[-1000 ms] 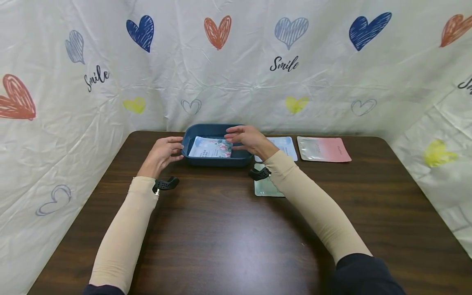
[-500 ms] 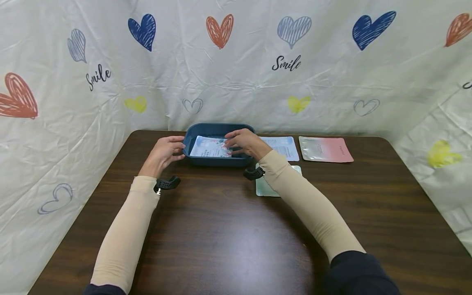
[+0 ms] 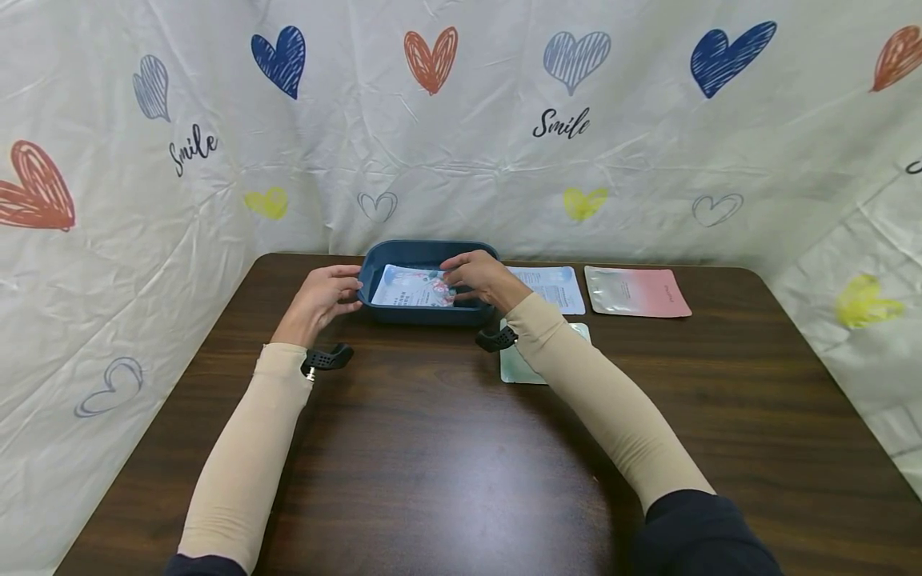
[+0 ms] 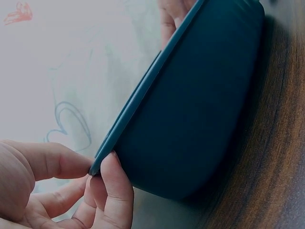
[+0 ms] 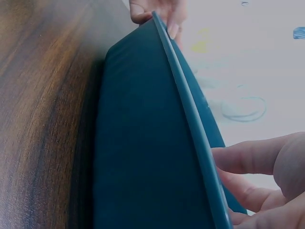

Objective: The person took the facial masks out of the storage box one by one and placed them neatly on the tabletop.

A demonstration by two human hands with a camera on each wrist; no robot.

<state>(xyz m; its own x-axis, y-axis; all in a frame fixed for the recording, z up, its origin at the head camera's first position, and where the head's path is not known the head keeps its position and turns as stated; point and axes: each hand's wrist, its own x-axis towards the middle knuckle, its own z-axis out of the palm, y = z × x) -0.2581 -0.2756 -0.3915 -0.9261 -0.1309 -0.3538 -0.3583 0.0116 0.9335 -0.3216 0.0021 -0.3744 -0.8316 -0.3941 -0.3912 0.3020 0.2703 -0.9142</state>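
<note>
In the head view a dark blue plastic tray (image 3: 432, 317) stands at the back of the table. Inside lies a pale blue sachet with a flower print (image 3: 406, 288). My left hand (image 3: 317, 300) pinches the tray's left rim; the left wrist view has the thumb (image 4: 59, 162) over the edge and a finger (image 4: 116, 191) against the outer wall. My right hand (image 3: 483, 280) reaches over the right side, its spread fingers over the sachet's flowered end. In the right wrist view the right thumb (image 5: 248, 155) shows beyond the rim, while the other fingertips are hidden behind it.
Right of the tray lie a light blue and white sachet (image 3: 555, 288) and a silver-pink one (image 3: 641, 292). A pale green sachet (image 3: 522, 368) sits partly beneath the right forearm. A white curtain with hearts (image 3: 461, 144) hangs right behind the table's back edge.
My right hand has lowered into the tray toward the flower-print sachet, then stayed there over the last half second. My left hand keeps its hold on the rim.
</note>
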